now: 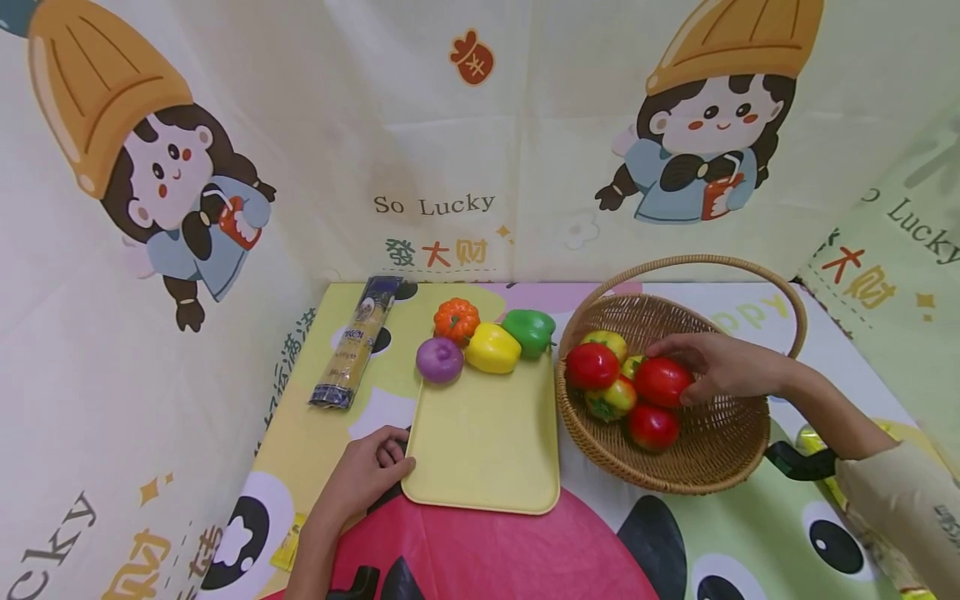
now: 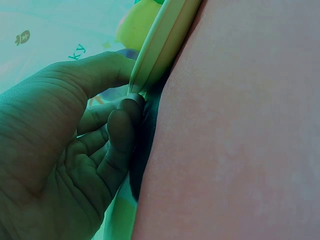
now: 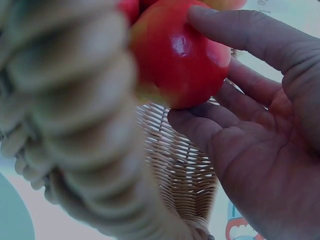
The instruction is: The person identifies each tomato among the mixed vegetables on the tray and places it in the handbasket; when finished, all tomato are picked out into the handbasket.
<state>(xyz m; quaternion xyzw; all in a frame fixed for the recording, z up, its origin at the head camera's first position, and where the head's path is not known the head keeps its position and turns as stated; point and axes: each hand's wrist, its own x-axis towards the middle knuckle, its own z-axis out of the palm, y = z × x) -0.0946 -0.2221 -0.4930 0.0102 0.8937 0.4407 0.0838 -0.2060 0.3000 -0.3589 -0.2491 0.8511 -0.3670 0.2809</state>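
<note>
Inside the wicker basket [image 1: 660, 479], my right hand [image 1: 731, 365] grips a red apple [image 1: 663, 382], thumb on one side and fingers round the other. The right wrist view shows the same apple [image 3: 182, 55] between thumb and fingers. More red and yellow-green fruit [image 1: 611, 398] lies beside it in the basket. My left hand [image 1: 367, 471] pinches the near left edge of the yellow tray [image 1: 483, 450]; its thumb lies against the rim in the left wrist view. At the tray's far end sit an orange pumpkin [image 1: 456, 320], a purple onion [image 1: 439, 360], a yellow pepper [image 1: 492, 348] and a green pepper [image 1: 529, 333].
A pack of spaghetti [image 1: 356, 343] lies left of the tray. The basket's tall handle [image 1: 686, 260] arches beside my right wrist. A yellow package [image 1: 825, 483] lies partly under my right forearm, and a small yellow packet [image 1: 288, 543] is near my left forearm.
</note>
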